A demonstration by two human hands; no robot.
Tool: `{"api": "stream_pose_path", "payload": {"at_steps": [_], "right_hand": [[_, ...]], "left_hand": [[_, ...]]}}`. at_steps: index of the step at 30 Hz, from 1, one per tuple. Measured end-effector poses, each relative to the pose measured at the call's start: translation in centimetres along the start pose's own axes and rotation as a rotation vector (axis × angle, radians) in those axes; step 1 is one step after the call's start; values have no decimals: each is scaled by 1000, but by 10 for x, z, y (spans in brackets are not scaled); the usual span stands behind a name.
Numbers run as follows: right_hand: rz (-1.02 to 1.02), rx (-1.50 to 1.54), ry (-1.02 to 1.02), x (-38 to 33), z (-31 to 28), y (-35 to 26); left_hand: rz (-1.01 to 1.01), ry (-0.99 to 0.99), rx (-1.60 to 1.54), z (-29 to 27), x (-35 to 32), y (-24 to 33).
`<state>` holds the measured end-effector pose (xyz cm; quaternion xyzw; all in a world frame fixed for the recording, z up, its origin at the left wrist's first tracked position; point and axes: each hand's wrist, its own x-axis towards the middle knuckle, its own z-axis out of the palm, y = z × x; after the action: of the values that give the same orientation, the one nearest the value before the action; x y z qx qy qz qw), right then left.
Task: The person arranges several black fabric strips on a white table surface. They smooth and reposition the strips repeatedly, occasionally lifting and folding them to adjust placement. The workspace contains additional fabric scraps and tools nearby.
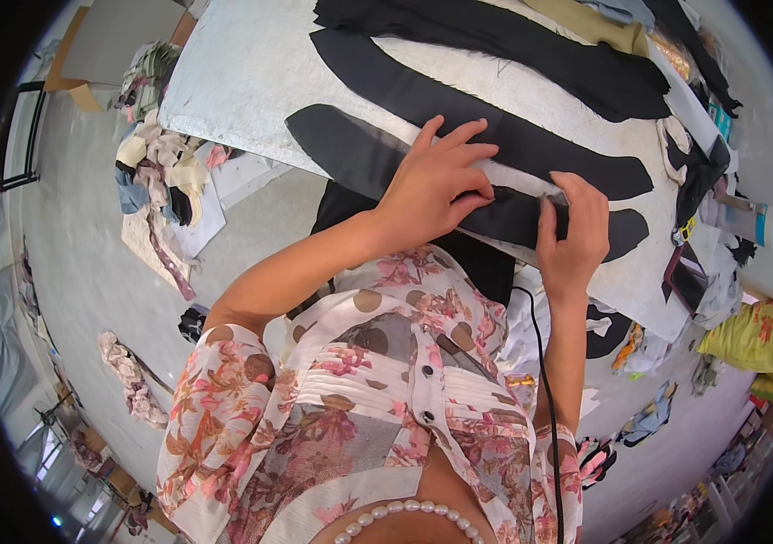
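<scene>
Head view, near dark strip (509, 216): is lying on the worktop (232, 82) before the person, its long axis running left to right, its right end slanting nearer.
Left hand (438, 181): is touching the strip's middle, thumb and forefinger closing together; whether cloth is caught, cannot tell.
Right hand (575, 222): is pinching the strip's far edge, nearer its right end.
Far strip (531, 136): is lying just beyond the near strip, left fingers overlapping it.
Frayed black cloth (495, 36): is lying farther beyond.
</scene>
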<state>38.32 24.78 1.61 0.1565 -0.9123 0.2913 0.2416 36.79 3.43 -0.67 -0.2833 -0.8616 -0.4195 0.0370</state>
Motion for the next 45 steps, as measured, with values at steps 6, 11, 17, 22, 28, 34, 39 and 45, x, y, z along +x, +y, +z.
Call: {"api": "stream_pose_path", "payload": {"at_steps": [6,11,17,22,28,34,39,45], "right_hand": [[-64,-28,-29,-17,-11,-20],[7,-39,-132,-23,-6,-28],[368,144,-286,-31,-16,-42],[757,733,-386,-39,-12,-44],[1008,959,-462,-28,-12,-41],[1009,1022,-405,-31,-2,-33],[1012,996,-382,-33,0,-34],[993,975,-375,-34,0,-38]], "left_hand": [[203,107,93,4,-2,2],[270,203,114,5,-3,5],[400,269,194,6,-6,4],[488,211,173,5,-13,0],[635,183,88,2,-12,2],[729,165,83,7,-13,-3],[464,148,32,-4,-7,8],[197,-68,50,-16,13,12]]}}
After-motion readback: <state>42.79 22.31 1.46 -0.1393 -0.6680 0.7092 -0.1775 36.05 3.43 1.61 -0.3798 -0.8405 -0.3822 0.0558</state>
